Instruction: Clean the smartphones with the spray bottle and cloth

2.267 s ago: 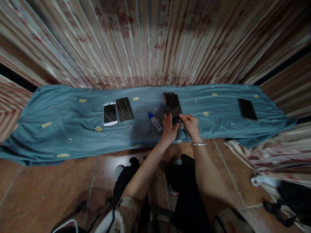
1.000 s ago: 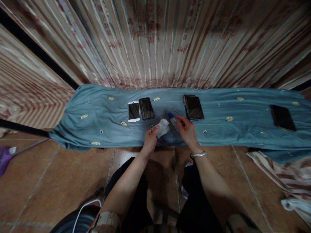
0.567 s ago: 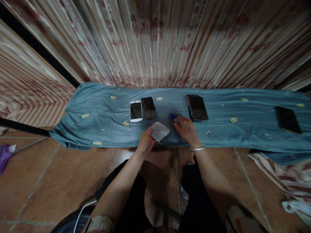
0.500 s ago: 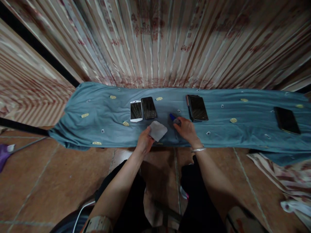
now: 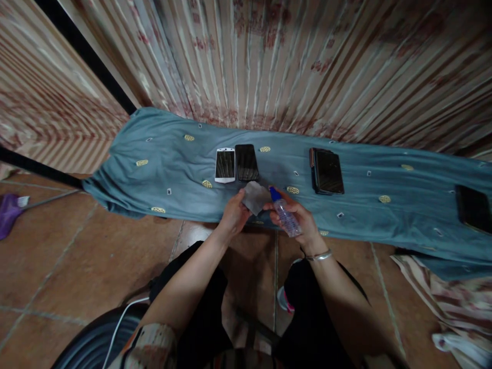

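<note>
Bottle (image 5: 288, 220) in my right hand (image 5: 302, 218), over the near edge of the desk (image 5: 357, 218): my grip hides part of it, and its markings are too small to read. One dark phone (image 5: 473, 207) is cut off at the right. My right fingers curl around the bottle; my left hand (image 5: 233, 215) clamps a thin, grey, ragged-edged cloth (image 5: 255, 198). I can't tell whether my right fingertips touch it. Clear plastic shows below the blue cap (image 5: 274, 193).

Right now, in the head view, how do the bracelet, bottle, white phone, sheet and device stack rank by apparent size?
1. Sheet
2. Device stack
3. Bottle and white phone: too close to rank; the bottle looks longer, the phone wider.
4. Bracelet
</note>
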Available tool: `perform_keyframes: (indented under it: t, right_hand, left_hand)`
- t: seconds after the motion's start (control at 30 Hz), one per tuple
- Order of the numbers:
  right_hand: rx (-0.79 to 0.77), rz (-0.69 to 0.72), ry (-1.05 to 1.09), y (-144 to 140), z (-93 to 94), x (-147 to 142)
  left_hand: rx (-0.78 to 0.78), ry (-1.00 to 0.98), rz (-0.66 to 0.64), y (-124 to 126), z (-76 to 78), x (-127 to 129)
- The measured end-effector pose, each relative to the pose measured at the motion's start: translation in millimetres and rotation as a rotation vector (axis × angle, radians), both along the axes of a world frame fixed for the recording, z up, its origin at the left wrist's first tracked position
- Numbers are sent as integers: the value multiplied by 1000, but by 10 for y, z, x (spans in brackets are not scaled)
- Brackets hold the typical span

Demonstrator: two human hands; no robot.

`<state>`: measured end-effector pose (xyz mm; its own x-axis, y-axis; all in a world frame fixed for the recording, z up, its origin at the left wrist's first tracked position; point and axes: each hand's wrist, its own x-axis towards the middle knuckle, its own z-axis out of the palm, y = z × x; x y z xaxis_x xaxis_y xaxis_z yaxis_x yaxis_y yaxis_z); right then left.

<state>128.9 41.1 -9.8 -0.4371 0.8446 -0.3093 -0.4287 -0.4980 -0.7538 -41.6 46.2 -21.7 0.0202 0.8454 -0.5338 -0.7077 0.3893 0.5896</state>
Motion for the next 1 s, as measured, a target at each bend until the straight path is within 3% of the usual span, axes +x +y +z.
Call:
perform_keyframes:
  t: [0.13,0.23,0.33,0.5,0.57,0.67,1.0]
  right_hand:
    - [7,48,11,-20,-3,33]
    - [100,27,-107,-47,-37,28]
    - [279,-2,-375,-74,-106,8]
    - [757,-39,-1007,-96,-184,1]
    - [882,-29,-1187,-102,-176,3]
    - [940,15,-1307,-111,-143,5]
    - [981,-20,-1365,-121,-140,11]
  left_hand:
    - [18,11,-37,-12,16,41]
    - [61,9,-94,-23,-2,79]
    - [82,0,-129,-29,-37,127]
    - [79,-16,-75,-15,-126,210]
    - [79,-28,-62,-14,-154,233]
    - [78,-57,-67,-24,-172,255]
    - [13,-108,-53,-19,-123,258]
